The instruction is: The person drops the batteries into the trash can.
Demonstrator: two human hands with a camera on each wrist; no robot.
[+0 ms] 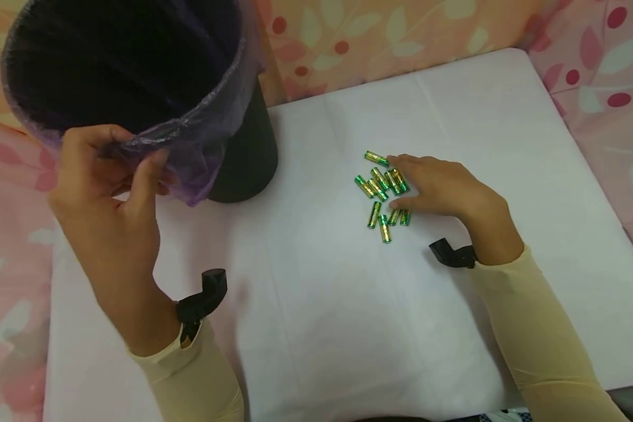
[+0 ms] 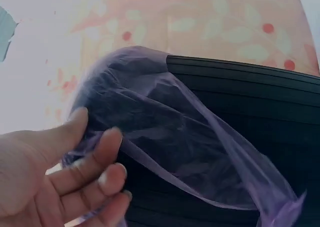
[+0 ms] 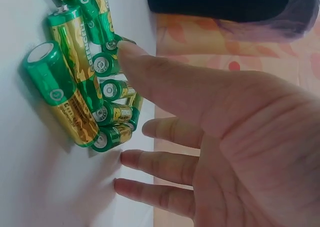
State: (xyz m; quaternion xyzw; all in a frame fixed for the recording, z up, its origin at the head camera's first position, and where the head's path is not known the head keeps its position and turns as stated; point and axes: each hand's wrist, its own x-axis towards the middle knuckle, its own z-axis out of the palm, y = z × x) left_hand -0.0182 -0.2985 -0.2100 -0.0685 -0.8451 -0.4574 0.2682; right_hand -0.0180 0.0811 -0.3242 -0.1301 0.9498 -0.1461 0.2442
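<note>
A purple plastic bag (image 1: 197, 170) lines a black bin (image 1: 250, 146), its edge folded over the rim. My left hand (image 1: 111, 187) pinches the bag at the near rim between thumb and fingers; in the left wrist view the film (image 2: 170, 122) hangs loosely down the bin's ribbed side. Several green-and-gold batteries (image 1: 384, 228) lie loose in a cluster on the white table. Over the right side of this cluster is my right hand (image 1: 448, 187), thumb and fingers spread apart. In the right wrist view the thumb tip overlaps the batteries (image 3: 70, 62), and nothing is gripped.
The white-covered table (image 1: 322, 305) meets flower-patterned cloth (image 1: 348, 41) at the back and sides. The bin stands tall at the table's back left. Black wrist mounts (image 1: 203, 296) jut from both sleeves.
</note>
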